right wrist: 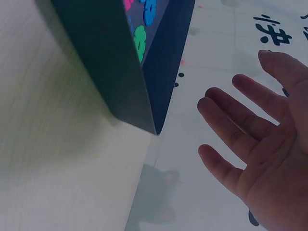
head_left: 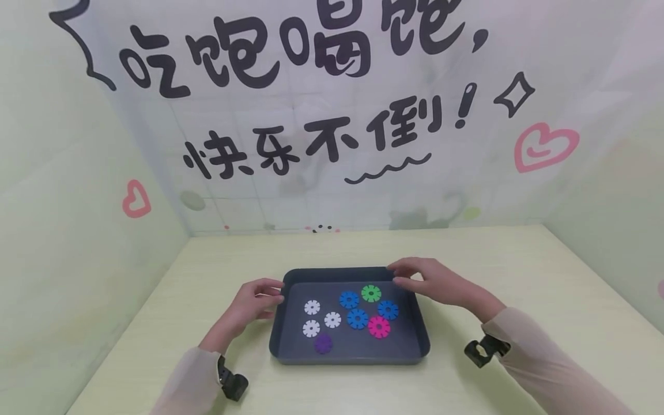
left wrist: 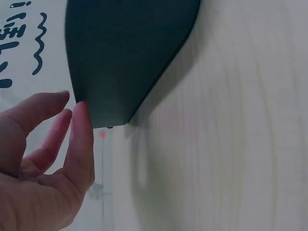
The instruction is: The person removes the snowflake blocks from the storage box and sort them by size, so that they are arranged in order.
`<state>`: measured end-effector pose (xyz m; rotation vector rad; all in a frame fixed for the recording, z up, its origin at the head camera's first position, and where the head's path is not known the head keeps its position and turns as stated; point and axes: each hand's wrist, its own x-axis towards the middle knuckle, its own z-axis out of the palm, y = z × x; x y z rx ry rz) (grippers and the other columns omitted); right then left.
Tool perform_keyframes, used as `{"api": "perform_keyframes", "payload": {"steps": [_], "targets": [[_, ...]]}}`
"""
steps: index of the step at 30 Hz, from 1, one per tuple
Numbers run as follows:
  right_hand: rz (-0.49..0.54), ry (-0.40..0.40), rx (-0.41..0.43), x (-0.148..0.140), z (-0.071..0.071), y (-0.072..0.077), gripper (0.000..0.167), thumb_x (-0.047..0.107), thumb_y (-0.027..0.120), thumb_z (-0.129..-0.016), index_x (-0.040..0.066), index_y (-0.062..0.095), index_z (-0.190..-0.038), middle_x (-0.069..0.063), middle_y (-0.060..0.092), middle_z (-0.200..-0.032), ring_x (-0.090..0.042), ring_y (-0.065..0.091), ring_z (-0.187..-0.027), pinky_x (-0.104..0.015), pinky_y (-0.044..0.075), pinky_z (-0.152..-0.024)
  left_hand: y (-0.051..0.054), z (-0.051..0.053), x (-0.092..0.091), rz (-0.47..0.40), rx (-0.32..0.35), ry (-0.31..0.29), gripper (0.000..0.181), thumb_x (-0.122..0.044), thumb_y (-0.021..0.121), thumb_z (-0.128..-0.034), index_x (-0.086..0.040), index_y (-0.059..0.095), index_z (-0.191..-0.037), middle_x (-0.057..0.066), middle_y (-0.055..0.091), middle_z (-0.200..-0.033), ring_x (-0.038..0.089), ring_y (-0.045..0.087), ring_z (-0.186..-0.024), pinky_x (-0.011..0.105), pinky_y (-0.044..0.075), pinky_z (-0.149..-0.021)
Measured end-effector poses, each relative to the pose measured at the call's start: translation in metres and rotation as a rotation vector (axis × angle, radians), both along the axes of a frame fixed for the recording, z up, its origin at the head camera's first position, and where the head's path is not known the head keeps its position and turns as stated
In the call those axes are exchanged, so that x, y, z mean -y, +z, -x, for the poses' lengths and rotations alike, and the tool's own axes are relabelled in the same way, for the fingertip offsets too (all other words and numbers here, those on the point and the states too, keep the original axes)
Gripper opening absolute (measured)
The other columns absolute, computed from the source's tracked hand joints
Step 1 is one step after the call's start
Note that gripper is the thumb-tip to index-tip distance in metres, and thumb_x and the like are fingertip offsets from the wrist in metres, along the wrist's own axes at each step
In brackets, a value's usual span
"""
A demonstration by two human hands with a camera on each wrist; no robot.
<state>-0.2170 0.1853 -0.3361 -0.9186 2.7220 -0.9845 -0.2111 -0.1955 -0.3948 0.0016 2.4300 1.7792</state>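
A dark grey rectangular tray [head_left: 350,361] sits on the table, holding several flat notched plastic discs. White discs [head_left: 312,328] and a purple disc [head_left: 324,344] lie in its left half. Blue discs [head_left: 357,319], a green disc [head_left: 371,293] and a pink disc [head_left: 379,327] are grouped to the right. My left hand [head_left: 255,301] is at the tray's left side, its loosely bent fingertips right by the rim; whether they touch it I cannot tell. By the back right corner is my right hand [head_left: 427,279]; the right wrist view shows its spread fingers [right wrist: 226,122] apart from the tray wall [right wrist: 103,57].
The pale wooden table [head_left: 233,253] extends around the tray. Behind it stands a white printed backdrop [head_left: 311,202] with large dark characters and hearts, and similar panels rise on both sides. Each wrist carries a small black camera [head_left: 231,381].
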Motion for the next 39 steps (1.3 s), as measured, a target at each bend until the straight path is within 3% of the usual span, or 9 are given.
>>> {"api": "perform_keyframes", "payload": {"steps": [6, 18, 22, 27, 39], "targets": [[-0.015, 0.125, 0.112, 0.026, 0.011, 0.001, 0.037, 0.026, 0.054, -0.093, 0.004, 0.055, -0.123, -0.011, 0.060, -0.114, -0.022, 0.057, -0.102, -0.039, 0.048, -0.086, -0.004, -0.001, -0.001, 0.007, 0.010, 0.026, 0.034, 0.003, 0.062, -0.0816, 0.003, 0.059, -0.115, 0.012, 0.057, -0.096, 0.020, 0.060, -0.081, 0.034, 0.056, -0.063], [-0.190, 0.282, 0.193, 0.066, 0.038, -0.008, 0.035, 0.019, 0.064, -0.087, 0.000, 0.059, -0.116, -0.006, 0.064, -0.099, -0.014, 0.060, -0.089, -0.030, 0.050, -0.079, -0.006, 0.001, 0.003, -0.034, 0.042, -0.002, 0.037, 0.004, 0.059, -0.0823, 0.004, 0.057, -0.119, 0.015, 0.054, -0.100, 0.018, 0.060, -0.081, 0.034, 0.056, -0.064], [-0.251, 0.296, 0.235, 0.077, 0.039, -0.010, 0.032, 0.014, 0.070, -0.081, 0.002, 0.062, -0.109, -0.006, 0.064, -0.094, -0.012, 0.059, -0.083, -0.026, 0.051, -0.074, -0.006, 0.001, 0.004, -0.042, 0.039, -0.008, 0.037, 0.004, 0.060, -0.0827, 0.005, 0.056, -0.120, 0.015, 0.054, -0.101, 0.019, 0.059, -0.082, 0.035, 0.056, -0.065], [-0.347, 0.249, 0.255, 0.088, 0.035, -0.014, 0.026, 0.015, 0.077, -0.075, 0.011, 0.066, -0.098, 0.000, 0.062, -0.085, -0.009, 0.055, -0.077, -0.023, 0.049, -0.069, -0.007, 0.002, 0.004, -0.046, 0.043, -0.006, 0.037, 0.004, 0.060, -0.0829, 0.004, 0.056, -0.120, 0.015, 0.054, -0.102, 0.019, 0.059, -0.082, 0.035, 0.056, -0.065], [-0.477, 0.242, 0.207, 0.099, 0.034, -0.024, 0.027, 0.019, 0.082, -0.069, 0.017, 0.063, -0.089, 0.002, 0.057, -0.077, -0.008, 0.049, -0.068, -0.021, 0.045, -0.059, -0.008, 0.002, 0.003, -0.059, 0.048, -0.016, 0.038, 0.005, 0.060, -0.0829, 0.004, 0.056, -0.120, 0.016, 0.053, -0.102, 0.021, 0.059, -0.083, 0.035, 0.056, -0.067]]}}
